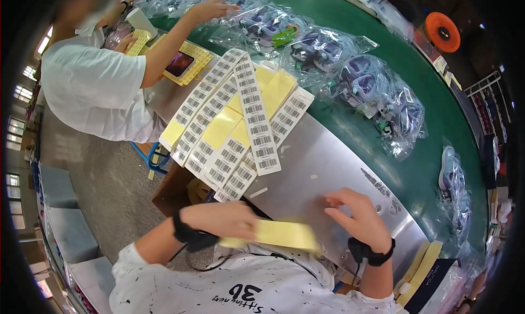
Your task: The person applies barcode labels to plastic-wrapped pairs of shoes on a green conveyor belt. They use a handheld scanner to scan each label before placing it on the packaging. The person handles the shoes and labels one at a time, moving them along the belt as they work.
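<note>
My left hand [221, 220] is closed on a plain yellow paper strip [284, 235], which sticks out to the right in front of my shirt and is blurred by motion. Over the metal tabletop [322, 161], my right hand [358, 218] has its thumb and curved fingers apart, with nothing visible between them. Beyond my left hand lie overlapping sheets of barcode labels [216, 103], some of them bare yellow backing. One narrow barcode strip [256, 114] lies slantwise on top of them.
Clear bags of shoes [358, 81] line the green conveyor belt [306, 117] beyond the tabletop. At left a person in a white shirt [98, 84] reaches over the belt. Yellow label stacks [418, 267] and a dark box [435, 284] stand at lower right.
</note>
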`<state>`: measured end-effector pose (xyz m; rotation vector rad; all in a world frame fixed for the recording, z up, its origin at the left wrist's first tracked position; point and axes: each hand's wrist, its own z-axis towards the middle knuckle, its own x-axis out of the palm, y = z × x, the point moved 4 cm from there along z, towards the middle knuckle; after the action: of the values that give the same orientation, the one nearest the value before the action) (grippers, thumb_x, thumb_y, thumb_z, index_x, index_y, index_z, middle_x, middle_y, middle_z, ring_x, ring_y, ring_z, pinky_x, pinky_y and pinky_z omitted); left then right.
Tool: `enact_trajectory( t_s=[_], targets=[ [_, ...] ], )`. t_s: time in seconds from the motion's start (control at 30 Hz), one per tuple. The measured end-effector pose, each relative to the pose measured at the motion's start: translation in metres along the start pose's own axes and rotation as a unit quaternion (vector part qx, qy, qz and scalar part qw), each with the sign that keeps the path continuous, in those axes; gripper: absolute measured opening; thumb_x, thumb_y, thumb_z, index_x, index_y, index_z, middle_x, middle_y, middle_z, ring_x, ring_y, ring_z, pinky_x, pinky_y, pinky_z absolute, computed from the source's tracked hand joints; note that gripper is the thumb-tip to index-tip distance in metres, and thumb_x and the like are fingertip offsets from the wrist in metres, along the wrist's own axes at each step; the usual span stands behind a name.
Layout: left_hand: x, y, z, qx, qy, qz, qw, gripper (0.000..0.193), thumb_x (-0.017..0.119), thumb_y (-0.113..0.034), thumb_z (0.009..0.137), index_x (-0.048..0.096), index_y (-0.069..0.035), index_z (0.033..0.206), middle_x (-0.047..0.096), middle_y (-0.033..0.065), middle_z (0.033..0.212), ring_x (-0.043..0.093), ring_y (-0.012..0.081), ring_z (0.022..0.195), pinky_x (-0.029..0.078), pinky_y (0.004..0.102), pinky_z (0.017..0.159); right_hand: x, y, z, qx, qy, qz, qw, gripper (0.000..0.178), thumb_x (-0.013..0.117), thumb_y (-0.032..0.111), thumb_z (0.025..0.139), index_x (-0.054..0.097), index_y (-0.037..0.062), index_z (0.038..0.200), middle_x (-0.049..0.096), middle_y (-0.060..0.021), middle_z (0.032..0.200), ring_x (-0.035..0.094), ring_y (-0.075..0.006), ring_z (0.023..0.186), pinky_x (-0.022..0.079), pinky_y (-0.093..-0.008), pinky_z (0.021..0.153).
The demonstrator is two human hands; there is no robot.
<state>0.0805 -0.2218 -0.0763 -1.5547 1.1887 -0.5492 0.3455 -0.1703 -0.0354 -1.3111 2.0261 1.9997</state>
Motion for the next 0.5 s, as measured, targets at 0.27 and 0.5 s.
enact_trajectory(
  t_s=[0.27, 0.5],
  targets=[
    [0.047, 0.253, -0.186, -0.436, -0.329, 0.094, 0.832, 0.027, 0.069, -0.024, 0.077, 0.071, 0.001, 0.085, 0.068, 0.0229, 0.083, 0.068, 0.0358, 0.08, 0.053, 0.0421, 0.077, 0.057, 0.039, 0.075, -0.187, -0.043, -0.132, 0.973, 0.03, 0.065, 0.012, 0.083, 0.057, -0.0013, 0.109, 0.055, -0.0182, 0.118, 0.054, -0.034, 0.11, 0.047, -0.0401, 0.089],
    [0.029, 0.291, -0.215, -0.434, -0.474, 0.119, 0.757, 0.027, 0.071, -0.021, 0.074, 0.07, 0.0, 0.09, 0.068, 0.023, 0.09, 0.066, 0.0378, 0.089, 0.052, 0.0438, 0.084, 0.093, 0.053, 0.122, -0.281, -0.085, -0.342, 0.893, 0.026, 0.06, 0.003, 0.075, 0.055, -0.0035, 0.099, 0.056, -0.0202, 0.114, 0.051, -0.0361, 0.112, 0.047, -0.0416, 0.09]
  ],
)
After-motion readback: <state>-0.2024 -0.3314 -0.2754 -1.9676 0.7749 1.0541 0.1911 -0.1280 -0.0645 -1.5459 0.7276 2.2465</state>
